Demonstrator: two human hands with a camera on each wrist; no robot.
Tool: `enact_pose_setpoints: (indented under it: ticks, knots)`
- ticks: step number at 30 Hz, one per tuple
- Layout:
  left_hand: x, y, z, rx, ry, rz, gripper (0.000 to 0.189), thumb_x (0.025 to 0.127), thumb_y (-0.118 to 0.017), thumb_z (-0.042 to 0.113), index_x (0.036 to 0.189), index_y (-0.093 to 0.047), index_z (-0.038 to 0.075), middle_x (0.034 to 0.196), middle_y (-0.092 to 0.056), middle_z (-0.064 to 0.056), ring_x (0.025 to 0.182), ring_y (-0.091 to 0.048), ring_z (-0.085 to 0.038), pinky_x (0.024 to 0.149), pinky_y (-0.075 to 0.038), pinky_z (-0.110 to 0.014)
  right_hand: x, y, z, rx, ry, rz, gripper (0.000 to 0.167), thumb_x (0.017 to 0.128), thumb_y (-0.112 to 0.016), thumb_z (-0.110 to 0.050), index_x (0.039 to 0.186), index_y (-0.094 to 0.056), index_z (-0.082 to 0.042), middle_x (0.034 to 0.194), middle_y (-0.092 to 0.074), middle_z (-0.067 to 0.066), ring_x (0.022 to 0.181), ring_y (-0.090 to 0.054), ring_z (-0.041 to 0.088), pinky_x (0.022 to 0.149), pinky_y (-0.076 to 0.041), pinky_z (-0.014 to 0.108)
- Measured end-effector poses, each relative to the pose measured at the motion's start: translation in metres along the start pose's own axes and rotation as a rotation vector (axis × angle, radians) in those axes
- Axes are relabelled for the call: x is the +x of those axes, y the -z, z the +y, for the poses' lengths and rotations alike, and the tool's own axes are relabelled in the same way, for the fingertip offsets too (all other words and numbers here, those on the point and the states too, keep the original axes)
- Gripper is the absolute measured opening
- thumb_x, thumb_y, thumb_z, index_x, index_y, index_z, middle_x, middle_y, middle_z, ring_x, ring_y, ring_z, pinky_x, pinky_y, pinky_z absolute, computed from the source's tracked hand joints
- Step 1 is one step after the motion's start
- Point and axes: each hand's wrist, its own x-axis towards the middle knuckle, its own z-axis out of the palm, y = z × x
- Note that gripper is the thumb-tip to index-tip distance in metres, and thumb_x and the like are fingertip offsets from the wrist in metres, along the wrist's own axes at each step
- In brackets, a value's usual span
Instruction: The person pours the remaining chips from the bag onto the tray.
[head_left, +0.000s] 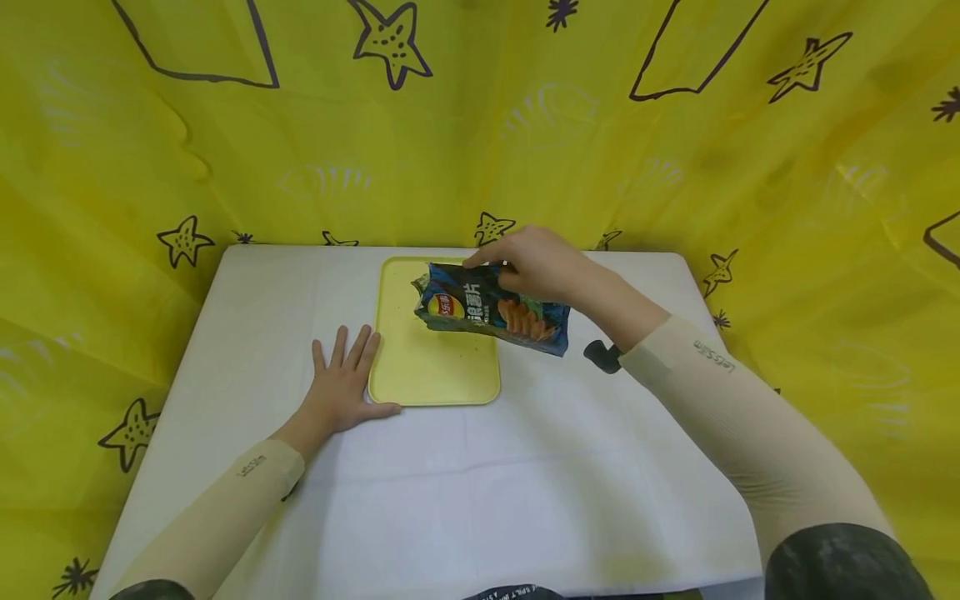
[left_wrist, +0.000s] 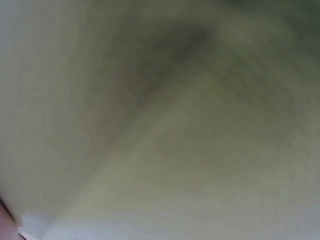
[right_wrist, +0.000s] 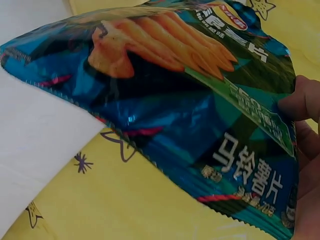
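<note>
A dark blue bag of potato chips hangs over the upper part of a yellow tray. My right hand grips the bag by its upper edge, thumb on the near face. In the right wrist view the chip bag fills much of the picture, with the fingers at the right edge. My left hand lies spread on the table, its fingertips and thumb at the tray's left edge. The left wrist view is blurred, mostly pale fabric.
The tray lies on a white-covered table. A yellow curtain with drawn starfish hangs behind and at both sides. Small crumbs seem to lie on the tray. At the table's front edge a dark printed object is partly cut off.
</note>
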Motion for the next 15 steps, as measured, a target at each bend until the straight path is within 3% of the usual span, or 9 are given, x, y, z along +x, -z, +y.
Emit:
enact_pose_setpoints:
  ticks: [6,15]
  knots:
    - [0.001,0.0,0.001,-0.005,0.007,-0.008,0.131,0.069,-0.036,0.099,0.161,0.004,0.014,0.169,0.005,-0.01,0.152,0.012,-0.044,0.109,0.015,-0.073,0.003,-0.002,-0.006,-0.083,0.02,0.003,0.044,0.094,-0.055,-0.004,0.127,-0.07,-0.029,0.118,-0.072,0.001,0.081,-0.057,0.018,0.063,-0.041,0.03]
    - [0.001,-0.001,0.001,-0.005,0.006,-0.022,0.13,0.07,-0.036,0.098,0.161,0.006,0.014,0.169,0.008,-0.009,0.151,0.014,-0.043,0.109,0.016,-0.072,0.004,-0.01,-0.011,-0.24,0.062,0.056,0.049,0.094,-0.054,-0.001,0.126,-0.07,-0.035,0.099,-0.073,-0.003,0.077,-0.062,0.015,0.051,-0.042,0.029]
